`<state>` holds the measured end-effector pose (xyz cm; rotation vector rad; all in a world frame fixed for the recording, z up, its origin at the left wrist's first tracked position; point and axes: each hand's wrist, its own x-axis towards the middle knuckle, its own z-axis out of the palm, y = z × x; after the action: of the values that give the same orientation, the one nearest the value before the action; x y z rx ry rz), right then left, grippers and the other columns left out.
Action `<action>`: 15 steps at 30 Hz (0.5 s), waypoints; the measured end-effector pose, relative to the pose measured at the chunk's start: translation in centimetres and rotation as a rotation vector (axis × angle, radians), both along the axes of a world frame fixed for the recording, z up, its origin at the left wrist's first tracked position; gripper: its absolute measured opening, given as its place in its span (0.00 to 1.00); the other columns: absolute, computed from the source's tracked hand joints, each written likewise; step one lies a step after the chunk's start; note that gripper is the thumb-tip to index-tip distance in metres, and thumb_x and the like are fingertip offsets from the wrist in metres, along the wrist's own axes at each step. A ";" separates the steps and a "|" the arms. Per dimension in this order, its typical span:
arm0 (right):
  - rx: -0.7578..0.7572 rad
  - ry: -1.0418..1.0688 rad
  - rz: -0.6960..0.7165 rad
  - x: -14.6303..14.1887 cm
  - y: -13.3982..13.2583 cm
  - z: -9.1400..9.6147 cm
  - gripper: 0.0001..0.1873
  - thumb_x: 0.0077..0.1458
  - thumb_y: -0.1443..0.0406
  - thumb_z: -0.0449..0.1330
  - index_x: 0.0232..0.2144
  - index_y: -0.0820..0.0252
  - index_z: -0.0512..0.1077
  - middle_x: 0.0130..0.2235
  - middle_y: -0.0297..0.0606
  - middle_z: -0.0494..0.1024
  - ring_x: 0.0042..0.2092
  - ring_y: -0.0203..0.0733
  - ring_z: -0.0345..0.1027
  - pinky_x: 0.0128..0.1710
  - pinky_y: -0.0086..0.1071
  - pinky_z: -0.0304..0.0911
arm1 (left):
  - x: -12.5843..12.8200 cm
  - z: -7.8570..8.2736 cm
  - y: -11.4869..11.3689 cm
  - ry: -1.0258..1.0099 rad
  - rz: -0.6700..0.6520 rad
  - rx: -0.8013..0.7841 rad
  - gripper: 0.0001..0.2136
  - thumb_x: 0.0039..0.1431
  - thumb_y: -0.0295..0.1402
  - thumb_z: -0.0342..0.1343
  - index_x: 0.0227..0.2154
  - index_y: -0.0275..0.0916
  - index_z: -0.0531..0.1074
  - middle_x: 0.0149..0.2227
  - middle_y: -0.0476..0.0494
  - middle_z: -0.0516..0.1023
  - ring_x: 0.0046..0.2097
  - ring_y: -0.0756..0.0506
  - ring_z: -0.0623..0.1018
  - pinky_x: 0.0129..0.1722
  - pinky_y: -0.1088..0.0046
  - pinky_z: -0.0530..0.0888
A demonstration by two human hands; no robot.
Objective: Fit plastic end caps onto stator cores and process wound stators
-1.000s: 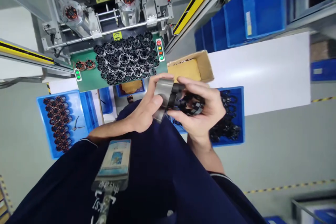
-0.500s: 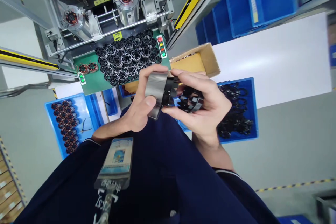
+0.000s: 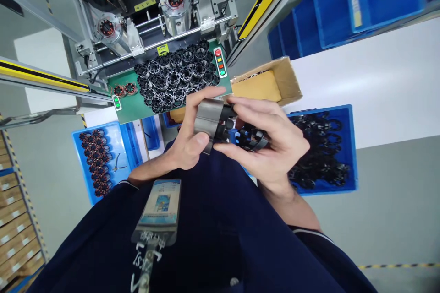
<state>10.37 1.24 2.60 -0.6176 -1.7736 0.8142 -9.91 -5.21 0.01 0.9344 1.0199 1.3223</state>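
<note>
Core (image 3: 205, 121) clamped in left grip (image 3: 187, 146); right grip (image 3: 275, 146) closed on black ring (image 3: 252, 139) at core's 3 o'clock end (blue bin (image 3: 354, 155) at 3 o'clock).

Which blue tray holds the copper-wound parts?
The left tray: it holds copper-wound parts, while the right tray, behind the right hand, holds black rings.

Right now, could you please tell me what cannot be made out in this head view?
Head view: the right hand covers much of the black slotted plastic ring; how many it holds is unclear.
Head view: the left hand hides the lower end of the grey metal cylinder.
Head view: the print on the hanging badge is too blurred to read.
</note>
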 end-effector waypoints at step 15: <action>-0.246 0.339 -0.250 -1.7 0.4 0.4 0.27 0.81 0.33 0.66 0.42 0.43 0.78 0.49 0.36 0.94 0.39 0.50 0.88 0.40 0.48 0.87 | 3.1 4.4 3.0 -0.362 0.236 -0.055 0.27 0.82 0.65 0.63 0.66 0.52 0.77 0.41 0.47 0.83 0.41 0.35 0.90 0.44 0.54 0.91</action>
<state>8.66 1.67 2.97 -0.7933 -1.2719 0.9091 -6.85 -2.23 4.36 0.5162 0.8953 1.5829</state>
